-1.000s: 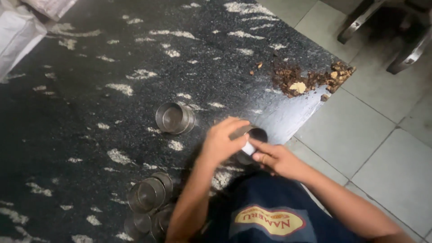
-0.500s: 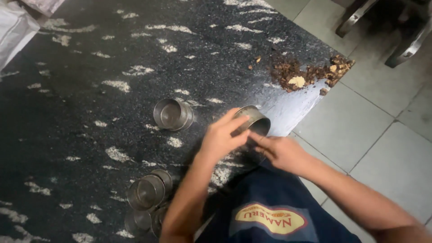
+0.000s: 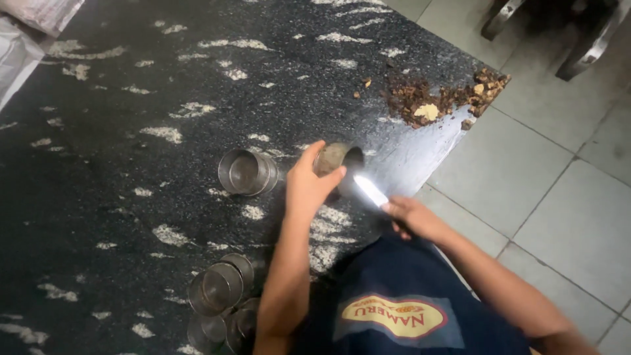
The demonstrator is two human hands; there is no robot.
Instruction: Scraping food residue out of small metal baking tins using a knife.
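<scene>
My left hand (image 3: 307,184) grips a small round metal mould (image 3: 336,160), tilted on its side on the dark speckled countertop (image 3: 118,131) near its front edge. My right hand (image 3: 411,217) holds a knife (image 3: 370,190) whose shiny blade points up toward the mould's open mouth. A second empty metal mould (image 3: 244,172) lies on its side just left of my left hand.
A heap of brown crumbs with a pale lump (image 3: 447,102) sits at the counter's right corner. Several more metal moulds (image 3: 220,299) cluster near my left elbow. Grey floor tiles (image 3: 545,190) lie to the right, with chair legs (image 3: 585,39) at the top right.
The mould has been lifted and tipped onto its side in my left hand. My right hand has drawn back, showing the knife blade outside the mould.
</scene>
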